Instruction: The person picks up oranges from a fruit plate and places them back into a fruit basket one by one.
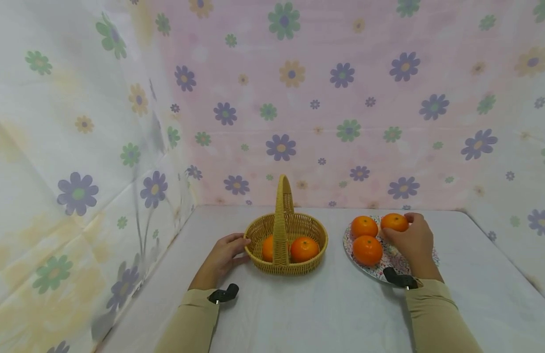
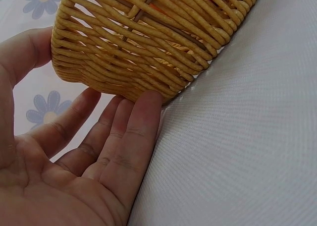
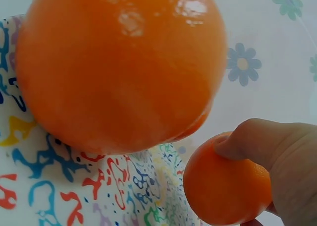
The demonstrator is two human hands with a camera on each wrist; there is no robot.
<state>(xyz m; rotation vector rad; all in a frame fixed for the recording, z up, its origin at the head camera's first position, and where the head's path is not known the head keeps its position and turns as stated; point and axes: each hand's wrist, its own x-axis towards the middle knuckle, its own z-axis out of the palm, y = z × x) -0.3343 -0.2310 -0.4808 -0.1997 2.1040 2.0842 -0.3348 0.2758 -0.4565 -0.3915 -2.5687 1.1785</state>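
Observation:
My left hand (image 1: 228,252) holds the left side of a yellow wicker basket (image 1: 316,262) with a tall handle. In the left wrist view the thumb reaches over the rim while the fingers (image 2: 141,124) lie against the outer wall, low by the tablecloth. Inside the basket are two oranges; the right one (image 1: 305,250) shows fully, the left one (image 1: 267,249) partly behind the handle. My right hand (image 1: 415,240) grips an orange (image 3: 225,184) at the back of a patterned plate (image 1: 393,260), thumb on its near side. Two more oranges, one behind (image 1: 364,227) and one nearer (image 1: 367,250), lie on the plate.
A white cloth covers the table (image 1: 299,314). Flower-printed fabric hangs along the back (image 1: 316,122) and both sides. The basket handle (image 1: 280,220) rises well above its rim, and the plate stands to the basket's right.

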